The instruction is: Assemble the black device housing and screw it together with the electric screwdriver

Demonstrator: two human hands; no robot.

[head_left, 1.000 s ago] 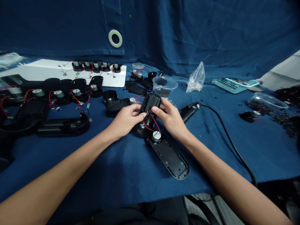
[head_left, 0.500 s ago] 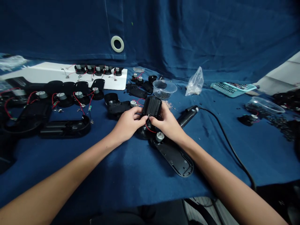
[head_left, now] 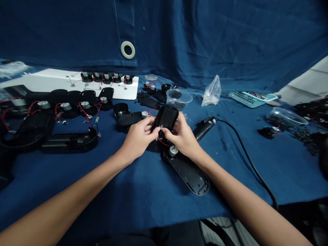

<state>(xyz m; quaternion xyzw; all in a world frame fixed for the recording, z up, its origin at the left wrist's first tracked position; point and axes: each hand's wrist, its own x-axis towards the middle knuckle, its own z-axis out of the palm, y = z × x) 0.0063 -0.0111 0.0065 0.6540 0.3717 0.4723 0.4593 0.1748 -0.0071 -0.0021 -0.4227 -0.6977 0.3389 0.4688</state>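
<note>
Both hands on it now, right at the middle of the blue cloth-covered surface point(head_left: 123, 205)! The left hand point(head_left: 138, 139) grips the left side of a black, hollow, round-ended plastic housing point(head_left: 167, 115), and the right hand point(head_left: 185, 138) grips the right side, the housing tilted up off the cloth. The thumbs come close together at its near end, right by a small shiny metal piece point(head_left: 161, 126); whether they press on it is too small to tell.

Just below, a thin red wire point(head_left: 163, 141) curves towards a silver round motor point(head_left: 173, 150), which sits at the far end of a long, flat black plastic cover point(head_left: 189, 172) lying on the near side.

Over to the right of the right hand, a black cylindrical tool point(head_left: 205, 128) lies aslant, its black cable point(head_left: 246, 153) looping to the near right. Beyond the housing stands a clear round plastic tub point(head_left: 179, 96), with a clear plastic bag point(head_left: 212, 91) to its right and a light-blue perforated basket point(head_left: 246, 99) farther right.

And on the far left, a white board point(head_left: 129, 91) carries a row of small black motor units point(head_left: 107, 78)!
</note>
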